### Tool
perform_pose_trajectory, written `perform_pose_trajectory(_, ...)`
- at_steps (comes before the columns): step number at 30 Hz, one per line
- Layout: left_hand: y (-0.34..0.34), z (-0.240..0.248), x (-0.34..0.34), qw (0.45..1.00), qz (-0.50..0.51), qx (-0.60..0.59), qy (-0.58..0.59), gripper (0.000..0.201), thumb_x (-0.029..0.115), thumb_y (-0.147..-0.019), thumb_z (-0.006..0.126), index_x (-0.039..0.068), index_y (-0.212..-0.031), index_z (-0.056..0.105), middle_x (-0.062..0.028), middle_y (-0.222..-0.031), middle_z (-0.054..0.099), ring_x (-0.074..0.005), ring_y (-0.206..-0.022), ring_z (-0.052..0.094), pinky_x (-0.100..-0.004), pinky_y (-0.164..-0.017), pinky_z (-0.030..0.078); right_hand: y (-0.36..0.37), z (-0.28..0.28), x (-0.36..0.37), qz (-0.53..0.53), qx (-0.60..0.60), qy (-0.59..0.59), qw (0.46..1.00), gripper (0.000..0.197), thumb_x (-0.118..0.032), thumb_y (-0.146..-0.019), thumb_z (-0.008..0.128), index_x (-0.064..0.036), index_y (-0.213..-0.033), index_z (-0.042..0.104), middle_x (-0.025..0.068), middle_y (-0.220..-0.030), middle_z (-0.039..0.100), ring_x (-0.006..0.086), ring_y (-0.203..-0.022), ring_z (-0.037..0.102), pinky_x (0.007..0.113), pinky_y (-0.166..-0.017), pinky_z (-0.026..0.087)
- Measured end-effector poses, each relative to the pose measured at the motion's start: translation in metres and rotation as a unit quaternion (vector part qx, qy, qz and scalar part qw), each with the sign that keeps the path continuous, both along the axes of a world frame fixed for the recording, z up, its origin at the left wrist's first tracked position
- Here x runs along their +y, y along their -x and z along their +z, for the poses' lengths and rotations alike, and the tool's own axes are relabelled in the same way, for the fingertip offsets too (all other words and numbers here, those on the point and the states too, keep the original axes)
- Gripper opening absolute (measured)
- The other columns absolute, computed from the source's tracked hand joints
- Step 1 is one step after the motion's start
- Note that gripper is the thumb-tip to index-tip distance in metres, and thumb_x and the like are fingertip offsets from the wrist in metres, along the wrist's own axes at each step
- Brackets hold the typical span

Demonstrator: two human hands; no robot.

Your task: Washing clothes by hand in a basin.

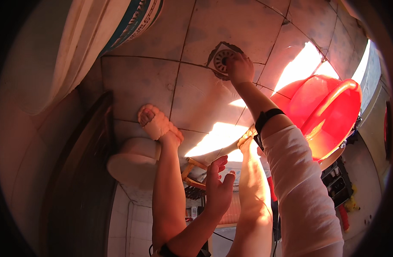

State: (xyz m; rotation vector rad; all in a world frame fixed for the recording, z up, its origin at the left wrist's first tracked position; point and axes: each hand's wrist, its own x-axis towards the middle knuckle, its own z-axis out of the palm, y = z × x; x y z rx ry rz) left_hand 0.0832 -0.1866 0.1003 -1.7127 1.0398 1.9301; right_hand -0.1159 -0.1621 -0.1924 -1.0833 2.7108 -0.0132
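Observation:
Set into the tiled floor is a round, slotted floor drain cover (222, 59), with a rough, dark broken edge around its square surround. My right hand (240, 68) reaches down to it, fingers curled together at the dark middle of the cover. The fingertips are partly hidden, and whether the cover is lifted I cannot tell. Between my knees, my left hand (219, 188) hangs in the air, thumb and fingers apart and holding nothing.
A red plastic basin (333, 111) stands right of my right arm. A white bucket-like container (82, 47) with a teal label is at upper left. My feet wear light sandals (158, 124). Behind are a wooden-framed stool (192, 173) and a dark crate (337, 182). Sunlight patches cross the tiles.

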Motion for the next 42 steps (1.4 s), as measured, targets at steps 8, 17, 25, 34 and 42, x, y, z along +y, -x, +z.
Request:
perform_pose_trajectory(8,0.024,0.006,-0.015,0.996,-0.042,0.050,-0.061,0.039,0.007,-0.080,0.052,0.002,-0.118,0.044,-0.0141,-0.111,0.051,-0.0245,-0.106,0.048,-0.0346,-0.093,0.037,-0.001,0.011,-0.035,-0.008,-0.098,-0.176,0.979,0.013,-0.013,-0.075,0.054,-0.0108,-0.078,0.066,0.0070,-0.079,0.066,0.0235,-0.072,0.065,0.035,-0.061,0.051)
perform_pose_trajectory(17,0.040,0.013,-0.029,0.991,0.006,0.069,-0.111,0.035,0.003,-0.084,0.049,0.003,-0.118,0.044,-0.0100,-0.111,0.053,-0.0178,-0.103,0.050,-0.0297,-0.088,0.040,0.005,-0.002,-0.033,-0.018,-0.164,-0.197,0.967,0.016,-0.018,-0.078,0.052,-0.0073,-0.081,0.064,0.0102,-0.081,0.066,0.0248,-0.075,0.065,0.036,-0.063,0.052)
perform_pose_trajectory(25,0.039,0.003,-0.022,0.993,0.038,0.052,-0.101,0.031,0.000,-0.084,0.047,0.004,-0.115,0.046,-0.0069,-0.108,0.052,-0.0124,-0.098,0.048,-0.0252,-0.084,0.039,-0.014,0.016,0.020,-0.063,-0.224,0.037,0.972,0.014,-0.026,-0.077,0.057,-0.0147,-0.079,0.064,0.0064,-0.069,0.059,0.0267,-0.061,0.059,0.037,-0.052,0.047)
perform_pose_trajectory(34,0.049,0.003,-0.013,0.992,0.047,0.065,-0.101,0.029,0.001,-0.085,0.048,0.003,-0.113,0.046,-0.0066,-0.108,0.052,-0.0127,-0.099,0.049,-0.0265,-0.087,0.038,-0.054,0.060,0.075,0.105,-0.385,-0.004,0.917,0.007,-0.020,-0.075,0.060,-0.0159,-0.074,0.065,0.0032,-0.065,0.057,0.0225,-0.063,0.058,0.035,-0.054,0.047)
perform_pose_trajectory(42,0.052,0.001,-0.016,0.992,0.043,0.077,-0.085,0.030,-0.001,-0.084,0.048,0.003,-0.113,0.045,-0.0069,-0.108,0.052,-0.0132,-0.099,0.049,-0.0268,-0.086,0.039,-0.012,0.048,0.014,-0.119,-0.275,0.005,0.954,0.021,-0.025,-0.081,0.054,-0.0212,-0.099,0.065,0.0102,-0.077,0.064,0.0291,-0.074,0.062,0.040,-0.063,0.050)
